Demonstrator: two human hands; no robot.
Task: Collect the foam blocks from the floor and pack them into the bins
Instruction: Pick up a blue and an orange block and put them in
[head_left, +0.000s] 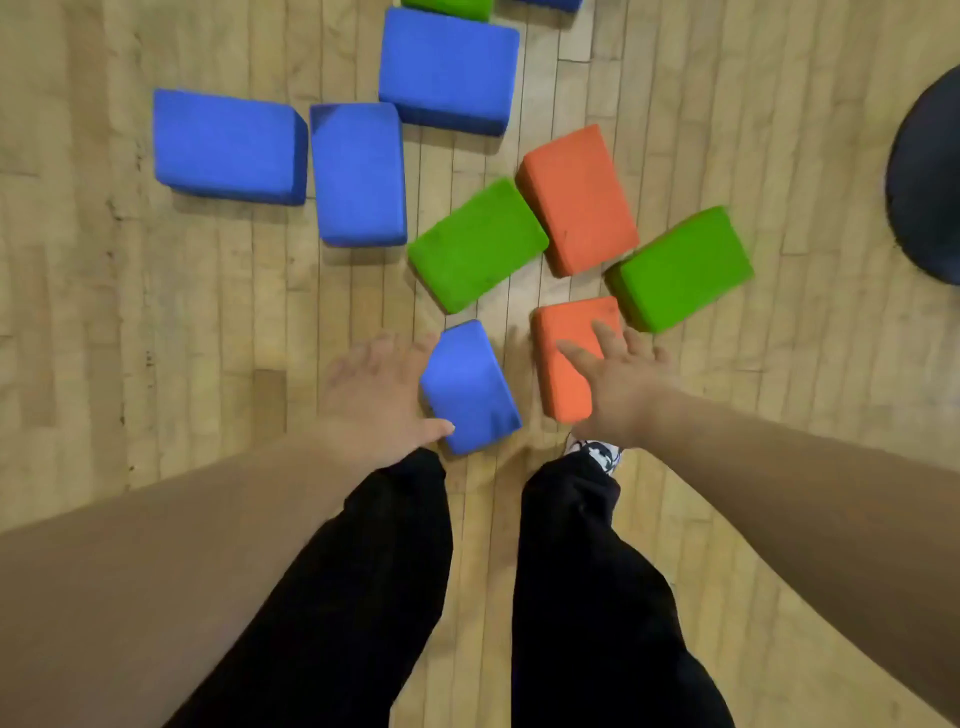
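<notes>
Spanning the wooden floor, foam blocks lie scattered; no bin shows. Pickup stage, I judge: the left hand, open, thumb-touches the near blue block; the right hand, splayed, spreads over the near orange block. Next, both must curl round and lift.

A green block and a blue block are cut off by the top edge, so only a thin strip of each shows. A dark round thing is cut off at the right edge. The left hand is blurry and its fingers are hard to see, the right hand covers part of the near orange block, and a shoe only peeks out past a black trouser leg.
</notes>
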